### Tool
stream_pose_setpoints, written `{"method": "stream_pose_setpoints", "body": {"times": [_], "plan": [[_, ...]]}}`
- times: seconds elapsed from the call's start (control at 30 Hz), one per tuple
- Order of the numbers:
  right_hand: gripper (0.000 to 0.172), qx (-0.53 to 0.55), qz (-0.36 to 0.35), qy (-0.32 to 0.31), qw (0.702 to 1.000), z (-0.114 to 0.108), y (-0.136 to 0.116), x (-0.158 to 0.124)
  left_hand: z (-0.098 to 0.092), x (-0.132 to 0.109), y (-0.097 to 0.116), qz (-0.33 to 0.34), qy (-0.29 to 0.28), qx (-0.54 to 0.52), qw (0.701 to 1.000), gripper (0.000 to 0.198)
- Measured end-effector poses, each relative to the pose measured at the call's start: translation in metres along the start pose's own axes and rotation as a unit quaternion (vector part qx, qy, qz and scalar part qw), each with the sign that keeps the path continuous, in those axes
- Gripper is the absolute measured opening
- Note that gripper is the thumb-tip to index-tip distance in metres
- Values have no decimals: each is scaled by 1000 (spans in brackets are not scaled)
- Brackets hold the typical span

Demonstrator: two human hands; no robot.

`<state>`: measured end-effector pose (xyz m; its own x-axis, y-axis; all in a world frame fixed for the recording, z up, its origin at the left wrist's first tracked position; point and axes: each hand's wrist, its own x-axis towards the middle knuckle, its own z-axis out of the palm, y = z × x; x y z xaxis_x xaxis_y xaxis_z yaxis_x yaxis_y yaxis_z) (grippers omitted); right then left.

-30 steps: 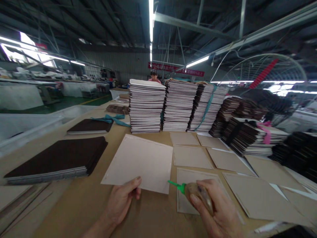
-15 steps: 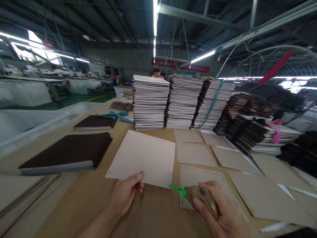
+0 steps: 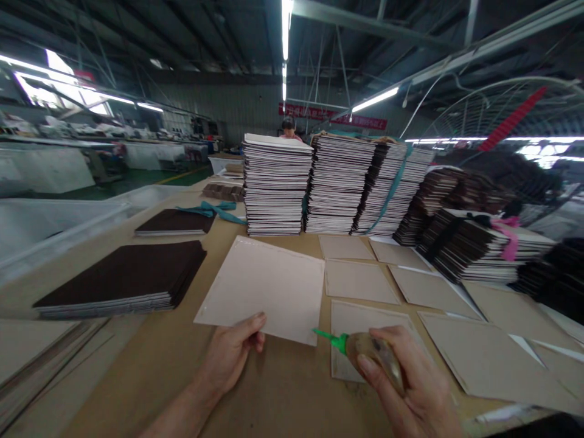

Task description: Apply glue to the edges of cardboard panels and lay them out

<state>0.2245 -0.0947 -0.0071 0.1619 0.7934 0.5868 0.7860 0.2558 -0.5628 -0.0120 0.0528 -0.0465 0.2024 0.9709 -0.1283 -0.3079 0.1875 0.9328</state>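
Note:
My left hand [image 3: 239,350] grips the near edge of a beige rectangular board [image 3: 269,292], thumb on top and fingers underneath. Glossy wet-looking traces show along the board's far and side edges. In my right hand [image 3: 406,377] is a squeeze glue bottle [image 3: 374,356], yellowish and stained. Its green nozzle [image 3: 331,337] points left, the tip at the board's right edge near the lower right corner. Whether the tip touches the board I cannot tell. To the right, several similar beige boards [image 3: 360,281] lie on the brown tabletop [image 3: 274,395].
Dark brown panels [image 3: 123,274] lie stacked at left, a smaller stack [image 3: 176,221] and a teal strap [image 3: 214,210] behind them. Tall stacks of panels [image 3: 278,188] line the back. At right is a bundle with a pink tie [image 3: 506,234]. A person [image 3: 289,128] is beyond the stacks.
The glue nozzle has moved slightly up along the board's right edge, away from the lower right corner. My left hand still holds the board in nearly the same place.

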Motion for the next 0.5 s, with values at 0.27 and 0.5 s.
{"method": "stream_pose_setpoints", "body": {"times": [0.27, 0.5], "plan": [[20, -9, 14, 21, 1000, -1, -1, 1, -2, 1, -2, 1, -1, 3, 1000, 29], [20, -27, 0, 46, 999, 1, 1, 5, -3, -1, -1, 0, -13, 13, 1000, 31]]}}
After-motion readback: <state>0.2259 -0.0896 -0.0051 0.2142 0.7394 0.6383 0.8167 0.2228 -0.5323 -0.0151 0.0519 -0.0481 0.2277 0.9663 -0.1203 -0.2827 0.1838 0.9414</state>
